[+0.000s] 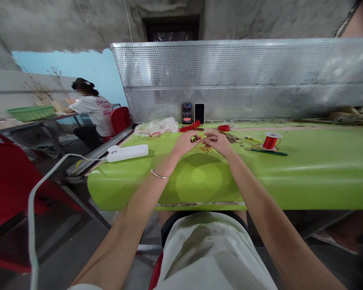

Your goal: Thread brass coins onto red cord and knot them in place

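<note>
Your loose white cloth garment (220, 262) lies nearest the camera, and past it both your bare forearms reach over a table covered in glossy lime-green sheeting (320, 173). A thin silver bangle (160, 175) circles your left wrist. Your left hand (186, 143) has its thumb and fingertips brought together on a thin red-and-yellow cord (207, 150), and your right hand (219, 142) pinches it just beside them; the strands are so fine that you seem to grip it with both hands, though the exact contact is hard to make out. Loose loops of it rest on the sheeting between and below your fingers. Behind your left hand sits a bright red bundle of cord (191, 127), near a crumpled translucent plastic bag (160, 127). Right of your right hand, a white-flanged spool of red thread (270, 141) stands upright by a slim dark-green stick (269, 152). On your left rests a rounded white plastic block (128, 152) with a white cable (33, 209). Two upright phones (199, 114) lean at the perforated metal panel (245, 72).
</note>
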Tool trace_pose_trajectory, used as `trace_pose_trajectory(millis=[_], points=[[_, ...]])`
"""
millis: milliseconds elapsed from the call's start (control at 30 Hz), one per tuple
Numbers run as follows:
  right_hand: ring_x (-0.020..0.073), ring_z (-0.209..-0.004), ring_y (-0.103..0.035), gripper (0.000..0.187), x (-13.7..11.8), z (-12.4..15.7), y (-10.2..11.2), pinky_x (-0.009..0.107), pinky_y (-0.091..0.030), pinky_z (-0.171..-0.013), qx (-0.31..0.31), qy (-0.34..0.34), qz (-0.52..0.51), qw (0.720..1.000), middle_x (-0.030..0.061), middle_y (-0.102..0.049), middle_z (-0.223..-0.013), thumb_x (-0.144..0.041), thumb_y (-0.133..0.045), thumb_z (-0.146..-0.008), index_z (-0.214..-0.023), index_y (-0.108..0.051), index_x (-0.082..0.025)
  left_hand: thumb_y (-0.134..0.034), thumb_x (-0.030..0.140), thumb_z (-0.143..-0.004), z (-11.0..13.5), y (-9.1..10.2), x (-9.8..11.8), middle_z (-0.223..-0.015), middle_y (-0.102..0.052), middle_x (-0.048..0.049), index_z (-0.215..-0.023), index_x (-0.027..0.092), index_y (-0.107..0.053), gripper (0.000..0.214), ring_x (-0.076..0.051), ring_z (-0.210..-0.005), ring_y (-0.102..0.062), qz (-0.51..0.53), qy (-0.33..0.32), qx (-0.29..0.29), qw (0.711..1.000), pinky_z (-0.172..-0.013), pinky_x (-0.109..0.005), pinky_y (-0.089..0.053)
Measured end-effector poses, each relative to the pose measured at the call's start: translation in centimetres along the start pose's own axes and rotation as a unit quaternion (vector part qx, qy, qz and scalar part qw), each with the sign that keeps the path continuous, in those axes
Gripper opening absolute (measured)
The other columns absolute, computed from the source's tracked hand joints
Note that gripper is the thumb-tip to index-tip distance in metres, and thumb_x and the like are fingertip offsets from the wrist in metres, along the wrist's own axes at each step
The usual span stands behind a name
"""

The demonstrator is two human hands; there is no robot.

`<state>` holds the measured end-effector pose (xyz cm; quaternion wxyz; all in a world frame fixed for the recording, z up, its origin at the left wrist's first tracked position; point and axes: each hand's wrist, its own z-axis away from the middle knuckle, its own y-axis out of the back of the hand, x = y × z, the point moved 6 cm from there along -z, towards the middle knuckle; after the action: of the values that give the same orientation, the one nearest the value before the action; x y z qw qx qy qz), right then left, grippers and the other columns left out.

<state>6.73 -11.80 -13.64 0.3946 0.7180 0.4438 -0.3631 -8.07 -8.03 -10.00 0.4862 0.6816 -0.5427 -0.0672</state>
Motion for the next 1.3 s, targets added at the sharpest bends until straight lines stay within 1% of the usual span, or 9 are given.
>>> trace_pose_trajectory(millis=[100, 267, 667, 767, 900, 1000, 1100, 1200, 1300], points=[[0.0212, -0.074, -0.07, 0.044, 0.3, -0.1, -0.2, 0.04, -0.059, -0.078, -0.023, -0.016, -0.001, 1.0, 0.007, -0.073, -0.079, -0.038, -0.076, -0.071, -0.109, -0.069, -0.018, -0.058, 0.032, -0.084, 0.1, -0.3, 0.3, -0.084, -0.068, -0.0031, -0.084, 0.019, -0.068, 0.016, -0.014, -0.07, -0.058, -0.017, -0.024, -0.02, 0.999, -0.068, -0.027, -0.042], [0.02, -0.07, -0.069, 0.031, 0.2, 0.0, -0.6, 0.038, -0.059, -0.075, -0.036, -0.011, -0.025, 0.999, 0.0074, -0.072, -0.077, -0.032, -0.077, -0.07, -0.097, -0.073, -0.017, -0.057, 0.033, -0.084, 0.2, -0.3, 0.4, -0.081, -0.068, -0.0033, -0.082, 0.021, -0.069, 0.017, -0.016, -0.07, -0.056, -0.041, -0.03, -0.027, 0.998, -0.066, -0.028, -0.041], [0.0186, -0.068, -0.067, 0.041, -1.5, 0.3, -0.3, 0.035, -0.057, -0.068, -0.018, 0.015, -0.037, 0.999, 0.0077, -0.07, -0.078, -0.052, -0.077, -0.064, -0.082, -0.065, -0.018, -0.058, 0.036, -0.084, -0.1, -0.4, 0.0, -0.083, -0.068, -0.0034, -0.086, 0.018, -0.069, 0.021, -0.012, -0.062, -0.053, -0.013, -0.016, -0.02, 1.0, -0.06, -0.026, -0.037], [0.0174, -0.066, -0.066, 0.043, -1.4, 0.3, -0.2, 0.033, -0.057, -0.067, 0.002, 0.018, -0.041, 0.999, 0.0061, -0.069, -0.077, -0.055, -0.076, -0.062, -0.081, -0.064, -0.019, -0.058, 0.035, -0.085, -0.1, -0.3, 0.0, -0.084, -0.068, -0.0034, -0.086, 0.018, -0.069, 0.021, -0.013, -0.063, -0.054, -0.007, -0.02, -0.02, 1.0, -0.061, -0.025, -0.038], [0.0135, -0.064, -0.064, 0.041, -1.7, -0.4, 1.4, 0.029, -0.056, -0.066, 0.085, 0.041, -0.093, 0.991, 0.0026, -0.067, -0.079, -0.058, -0.073, -0.065, -0.081, -0.06, -0.022, -0.058, 0.035, -0.085, 0.1, -0.1, -0.2, -0.085, -0.069, -0.0032, -0.087, 0.018, -0.069, 0.02, -0.013, -0.065, -0.055, -0.007, 0.0, -0.018, 1.0, -0.062, -0.025, -0.039], [0.0108, -0.064, -0.063, 0.034, -4.0, -1.0, 4.1, 0.026, -0.056, -0.066, 0.15, 0.078, -0.146, 0.975, 0.0012, -0.067, -0.089, -0.056, -0.066, -0.074, -0.082, -0.055, -0.025, -0.059, 0.036, -0.085, 0.2, 0.2, -0.4, -0.085, -0.069, -0.0034, -0.088, 0.019, -0.069, 0.02, -0.015, -0.068, -0.057, 0.007, 0.017, -0.004, 1.0, -0.066, -0.026, -0.042], [0.0089, -0.066, -0.062, 0.025, -8.7, -1.5, 7.6, 0.023, -0.054, -0.064, 0.189, 0.153, -0.196, 0.95, -0.0007, -0.065, -0.09, -0.047, -0.064, -0.08, -0.083, -0.053, -0.025, -0.061, 0.032, -0.084, 0.3, 0.6, -0.5, -0.083, -0.069, -0.0046, -0.087, 0.019, -0.07, 0.017, -0.017, -0.073, -0.06, 0.007, 0.035, 0.021, 0.999, -0.072, -0.028, -0.045], [0.006, -0.067, -0.062, 0.016, -14.1, -1.8, 10.3, 0.017, -0.049, -0.059, 0.189, 0.224, -0.238, 0.926, -0.002, -0.065, -0.086, -0.035, -0.066, -0.082, -0.086, -0.054, -0.024, -0.061, 0.03, -0.083, 0.4, 0.8, -0.5, -0.082, -0.069, -0.0055, -0.086, 0.018, -0.07, 0.015, -0.018, -0.077, -0.061, 0.015, 0.043, 0.032, 0.998, -0.077, -0.03, -0.046], [0.0047, -0.064, -0.063, 0.013, -17.9, -2.3, 11.5, 0.014, -0.043, -0.052, 0.192, 0.236, -0.266, 0.915, -0.0043, -0.064, -0.077, -0.027, -0.065, -0.083, -0.082, -0.053, -0.022, -0.061, 0.027, -0.082, 0.3, 0.8, -0.5, -0.087, -0.071, -0.0054, -0.085, 0.018, -0.07, 0.012, -0.018, -0.08, -0.062, 0.019, 0.043, 0.031, 0.998, -0.079, -0.03, -0.046]])
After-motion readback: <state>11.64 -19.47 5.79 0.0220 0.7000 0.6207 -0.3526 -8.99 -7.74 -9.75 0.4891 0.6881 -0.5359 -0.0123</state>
